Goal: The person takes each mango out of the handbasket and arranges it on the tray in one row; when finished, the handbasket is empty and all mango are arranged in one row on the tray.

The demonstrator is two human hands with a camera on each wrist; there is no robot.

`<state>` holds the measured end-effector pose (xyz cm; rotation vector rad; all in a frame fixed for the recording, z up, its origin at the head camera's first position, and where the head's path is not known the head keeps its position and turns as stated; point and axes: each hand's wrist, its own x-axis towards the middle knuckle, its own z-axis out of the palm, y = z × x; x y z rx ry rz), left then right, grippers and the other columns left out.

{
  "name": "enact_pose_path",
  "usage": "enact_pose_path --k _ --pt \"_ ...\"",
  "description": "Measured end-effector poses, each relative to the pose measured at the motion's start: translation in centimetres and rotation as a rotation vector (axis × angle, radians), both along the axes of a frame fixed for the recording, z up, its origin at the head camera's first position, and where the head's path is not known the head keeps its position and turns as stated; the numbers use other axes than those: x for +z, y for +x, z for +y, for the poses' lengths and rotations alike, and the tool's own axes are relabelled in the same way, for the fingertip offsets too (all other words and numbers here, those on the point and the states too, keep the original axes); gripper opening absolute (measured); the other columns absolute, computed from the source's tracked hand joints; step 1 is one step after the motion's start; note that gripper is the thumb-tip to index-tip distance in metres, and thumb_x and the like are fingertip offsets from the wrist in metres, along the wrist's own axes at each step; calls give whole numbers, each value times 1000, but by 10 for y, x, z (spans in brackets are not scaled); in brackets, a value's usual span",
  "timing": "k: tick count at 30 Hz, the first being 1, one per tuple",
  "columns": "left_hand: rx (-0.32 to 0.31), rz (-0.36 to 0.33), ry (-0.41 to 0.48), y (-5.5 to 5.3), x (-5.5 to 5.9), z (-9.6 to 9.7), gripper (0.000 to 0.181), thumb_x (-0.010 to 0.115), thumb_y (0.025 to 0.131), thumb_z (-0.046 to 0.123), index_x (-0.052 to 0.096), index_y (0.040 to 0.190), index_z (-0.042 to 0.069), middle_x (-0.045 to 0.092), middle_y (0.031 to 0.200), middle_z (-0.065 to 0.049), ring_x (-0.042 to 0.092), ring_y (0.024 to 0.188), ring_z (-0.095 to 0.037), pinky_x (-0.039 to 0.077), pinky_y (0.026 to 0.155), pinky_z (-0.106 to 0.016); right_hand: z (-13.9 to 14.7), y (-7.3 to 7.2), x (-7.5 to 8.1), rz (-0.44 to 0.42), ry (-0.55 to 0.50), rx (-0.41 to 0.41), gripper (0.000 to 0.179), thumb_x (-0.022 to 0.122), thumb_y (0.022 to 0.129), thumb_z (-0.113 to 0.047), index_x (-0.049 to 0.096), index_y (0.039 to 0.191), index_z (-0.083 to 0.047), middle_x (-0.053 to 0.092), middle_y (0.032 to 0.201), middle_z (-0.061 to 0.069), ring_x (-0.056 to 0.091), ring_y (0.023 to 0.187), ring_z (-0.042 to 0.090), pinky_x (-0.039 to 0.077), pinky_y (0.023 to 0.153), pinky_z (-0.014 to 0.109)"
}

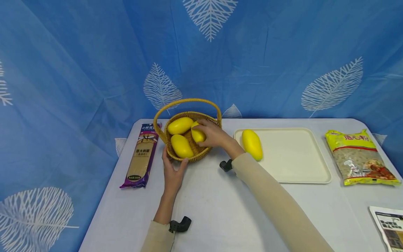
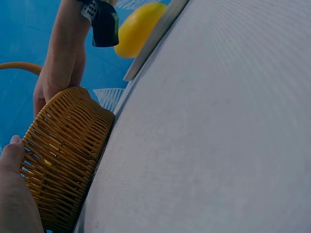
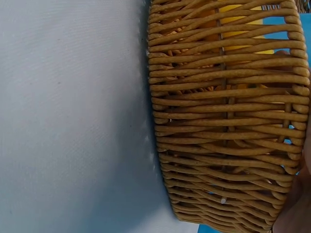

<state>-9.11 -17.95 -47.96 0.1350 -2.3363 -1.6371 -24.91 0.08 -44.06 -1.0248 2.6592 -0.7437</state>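
A wicker basket (image 1: 204, 154) with a tall arched handle stands on the table at the back. Two yellow mangoes lie in it, one mango (image 1: 180, 126) at the back left and another mango (image 1: 182, 146) at the front. My right hand (image 1: 216, 135) reaches over the basket's right side and grips a third mango (image 1: 197, 134) inside. With thumb and fingers spread around the near left wall, my left hand (image 1: 172, 175) holds the basket. In the left wrist view its thumb (image 2: 13, 158) lies along the rim. The woven wall (image 3: 223, 111) hides most of the right hand in the right wrist view.
Right of the basket is a cream tray (image 1: 289, 154) with a mango (image 1: 252, 144) at its left edge. A pasta packet (image 1: 140, 155) lies left of the basket. At the far right are a yellow food bag (image 1: 362, 157) and a partly visible package (image 1: 390, 227).
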Motion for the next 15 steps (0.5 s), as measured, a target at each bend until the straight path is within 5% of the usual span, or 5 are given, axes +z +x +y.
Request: enact_pose_path --k 15 --pt "-3 -2 5 -1 1 0 86 65 95 21 7 156 9 15 162 -15 25 145 -32 19 119 -55 6 4 5 -22 -68 -11 65 74 83 -27 51 143 -16 29 159 12 35 143 33 38 112 48"
